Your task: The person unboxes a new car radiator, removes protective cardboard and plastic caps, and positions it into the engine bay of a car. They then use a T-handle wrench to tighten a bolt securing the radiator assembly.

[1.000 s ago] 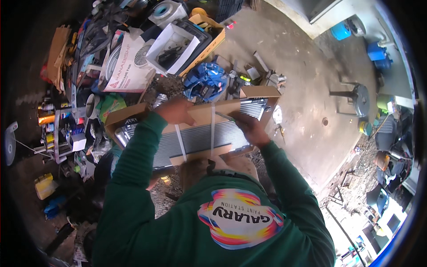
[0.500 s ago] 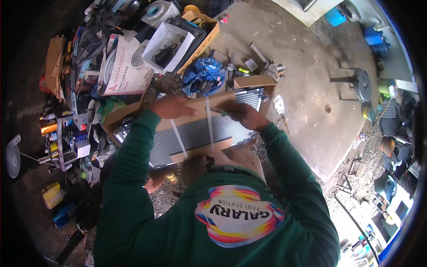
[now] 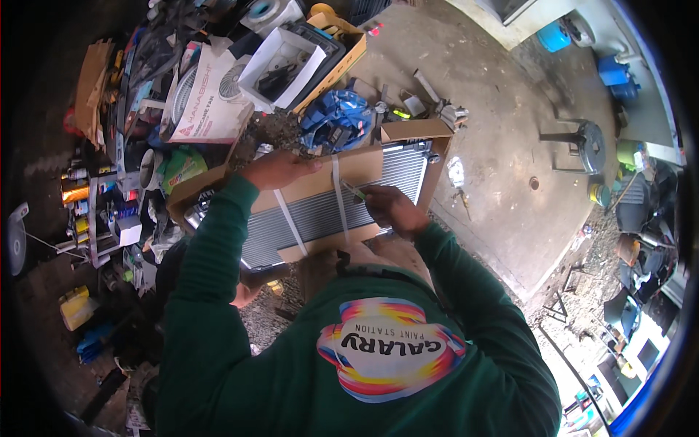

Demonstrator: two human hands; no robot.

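Note:
A radiator (image 3: 314,218) with silvery fins lies in an open cardboard box (image 3: 415,130) across my lap. Over its fins are cardboard pads (image 3: 362,164) and two pale straps (image 3: 290,222). My left hand (image 3: 277,171) grips the far edge of the long pad, its fingertips partly hidden. In my right hand (image 3: 397,209) is a small cutter (image 3: 354,191) with a green part on its handle. The cutter's tip is close by the right-hand strap; whether it touches cannot be told. Both straps look whole.
Beyond the box lie a blue cloth-like bundle (image 3: 336,119) and metal parts (image 3: 453,114). Far left are a fan carton (image 3: 211,98) and a white box (image 3: 309,67) of parts. A dark stool (image 3: 593,146) stands on the concrete at right. Cans and bottles (image 3: 76,193) crowd the left.
My right hand has drawn nearer and slightly left, bringing the cutter into clearer view beside the strap. My left hand stays at the pad's far edge, shifted slightly.

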